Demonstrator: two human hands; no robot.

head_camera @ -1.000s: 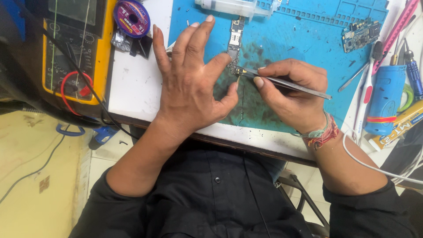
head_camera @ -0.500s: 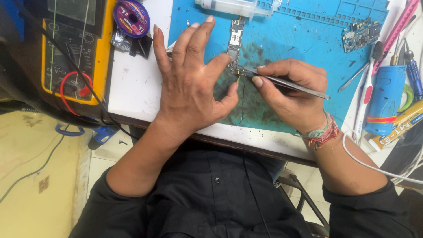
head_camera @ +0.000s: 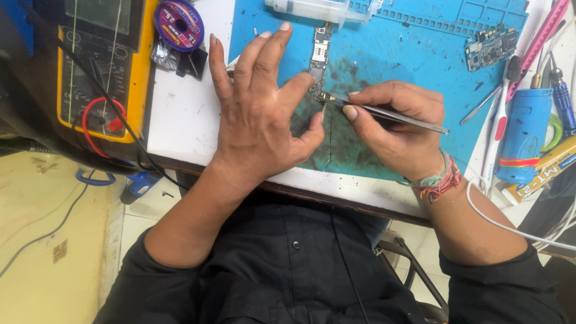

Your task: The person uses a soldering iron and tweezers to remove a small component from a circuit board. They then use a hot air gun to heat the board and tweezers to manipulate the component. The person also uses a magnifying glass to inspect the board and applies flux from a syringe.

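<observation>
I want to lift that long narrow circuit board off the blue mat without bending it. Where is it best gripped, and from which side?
Probably by its two long edges at the bare far half of the circuit board, coming from above. It lies flat and slim on the blue mat; the near end is covered by the left hand and met by the tweezers held in the right hand.

Open room: white bench [head_camera: 186, 114] strip left of the left hand [head_camera: 261, 114], bounded far-left by the yellow meter [head_camera: 99, 66] and far by the purple spool [head_camera: 179, 25]. Blue mat [head_camera: 408, 60] bare between the long board [head_camera: 320, 57] and the small board [head_camera: 491, 47]. Right side crowded: blue cylinder [head_camera: 525, 135], screwdrivers [head_camera: 561, 96], white cable [head_camera: 510, 225]. Far edge blocked by the syringe [head_camera: 318, 8]. Tweezers [head_camera: 390, 113] in the right hand [head_camera: 399, 129] span the mat centre.
</observation>
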